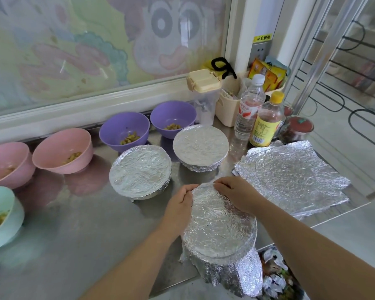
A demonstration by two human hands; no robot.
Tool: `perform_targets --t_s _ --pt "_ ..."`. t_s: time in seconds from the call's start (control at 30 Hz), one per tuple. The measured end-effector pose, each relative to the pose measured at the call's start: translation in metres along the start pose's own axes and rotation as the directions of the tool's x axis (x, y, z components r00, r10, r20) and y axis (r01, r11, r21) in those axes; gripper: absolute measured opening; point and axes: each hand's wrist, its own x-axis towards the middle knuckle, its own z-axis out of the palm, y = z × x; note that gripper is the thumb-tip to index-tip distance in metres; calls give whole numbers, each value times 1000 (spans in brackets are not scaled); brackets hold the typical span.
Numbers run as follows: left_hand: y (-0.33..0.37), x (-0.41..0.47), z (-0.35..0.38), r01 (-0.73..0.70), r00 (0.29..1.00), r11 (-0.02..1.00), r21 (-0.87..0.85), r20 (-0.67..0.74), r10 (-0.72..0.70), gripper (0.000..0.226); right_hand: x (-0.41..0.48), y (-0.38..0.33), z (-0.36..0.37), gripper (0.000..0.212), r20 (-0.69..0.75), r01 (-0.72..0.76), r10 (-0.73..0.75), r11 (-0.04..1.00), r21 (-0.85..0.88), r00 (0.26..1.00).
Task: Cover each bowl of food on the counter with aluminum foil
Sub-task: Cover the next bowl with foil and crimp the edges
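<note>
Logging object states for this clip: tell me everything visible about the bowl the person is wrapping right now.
The nearest bowl sits at the front edge of the steel counter, fully hidden under crinkled aluminum foil, so its colour and contents cannot be seen. The foil lies fairly flat across the round rim and hangs loosely down the near side, not yet tucked. The left hand presses the far left rim; the right hand pinches the foil at the far edge. It stands upright, apart from the two covered bowls behind.

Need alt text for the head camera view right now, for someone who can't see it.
Both hands, left hand and right hand, press foil over the nearest bowl on a steel counter. Two foil-covered bowls sit behind it, five uncovered bowls of food wait at left, and spare foil sheets lie at right.
</note>
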Motion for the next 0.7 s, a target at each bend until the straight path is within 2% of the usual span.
perform_targets --t_s 0.2,0.27,0.37,0.4,0.5,0.63,0.7 --pt "9 10 -10 84 985 996 39 148 -89 34 0 2 4 31 -35 43 -44 999 -15 998" --pt "13 12 -11 36 977 992 119 205 -60 32 0 3 5 30 -52 49 -49 999 -7 997" --pt "15 10 -10 -35 978 981 190 209 -5 57 -1 5 8 30 -61 68 -70 997 -21 996" --pt "14 10 -10 -40 979 982 185 202 2 55 -1 5 8 30 -67 77 -79 997 -28 995" --pt "14 10 -9 -41 978 981 187 210 0 31 -1 6 8 29 -72 88 -90 996 -34 993" --pt "18 8 -8 -87 979 965 247 200 37 27 0 4 8 22 -35 81 -82 996 -24 996" --pt "19 7 -8 -104 981 959 262 187 55 26 2 0 5 36 51 105 -103 994 -32 993"
